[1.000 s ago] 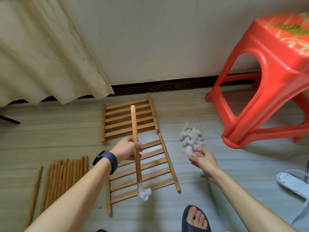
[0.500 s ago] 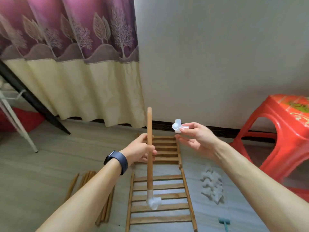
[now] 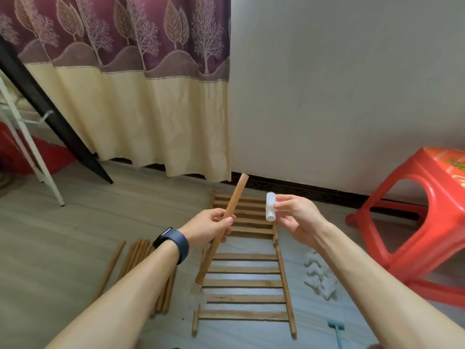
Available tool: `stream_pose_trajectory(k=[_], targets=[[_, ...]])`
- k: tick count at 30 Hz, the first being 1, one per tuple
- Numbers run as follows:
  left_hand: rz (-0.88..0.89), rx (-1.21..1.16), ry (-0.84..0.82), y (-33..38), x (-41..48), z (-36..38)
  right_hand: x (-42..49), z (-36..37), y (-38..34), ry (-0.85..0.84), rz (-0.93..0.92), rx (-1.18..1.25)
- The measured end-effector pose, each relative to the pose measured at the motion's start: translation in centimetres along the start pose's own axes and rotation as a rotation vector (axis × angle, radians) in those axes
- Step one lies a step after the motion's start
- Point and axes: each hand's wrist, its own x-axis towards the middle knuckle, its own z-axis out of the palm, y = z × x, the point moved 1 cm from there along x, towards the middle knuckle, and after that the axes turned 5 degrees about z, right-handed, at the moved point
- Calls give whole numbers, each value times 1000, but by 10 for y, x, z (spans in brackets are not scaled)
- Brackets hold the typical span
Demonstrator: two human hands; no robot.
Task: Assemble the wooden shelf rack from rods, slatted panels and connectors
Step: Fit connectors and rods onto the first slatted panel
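While left hand [image 3: 206, 226] grips rod [image 3: 237, 195], right hand [image 3: 297, 217] pinches connector [image 3: 270, 206] — grey floor [image 3: 75, 235], curtain [image 3: 151, 109].

Softly, evenly lit; sharp mid-frame.
Blurred at the white connector [image 3: 197, 290] on the rod's [image 3: 236, 196] lower end; faintly shadowed under the red stool [image 3: 425, 197]; stretched and bowed toward the edges.

Rod [image 3: 235, 201], pale wood, held tilted, blurred white fitting [image 3: 197, 289] on its lower end; white connector [image 3: 270, 206] held just right, apart. Two slatted panels [image 3: 245, 283] flat on floor [image 3: 63, 248], spare rods [image 3: 137, 258] left, connector heap [image 3: 318, 278] right.
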Motion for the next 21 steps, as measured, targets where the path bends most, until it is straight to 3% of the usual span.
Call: stream_pose_trajectory(k=[10, 21], targets=[[-66, 123, -141, -3, 2, 5, 3, -11, 0, -9, 13, 66], [-84, 159, -235, -3, 9, 15, 6, -18, -9, 210, -152, 211]])
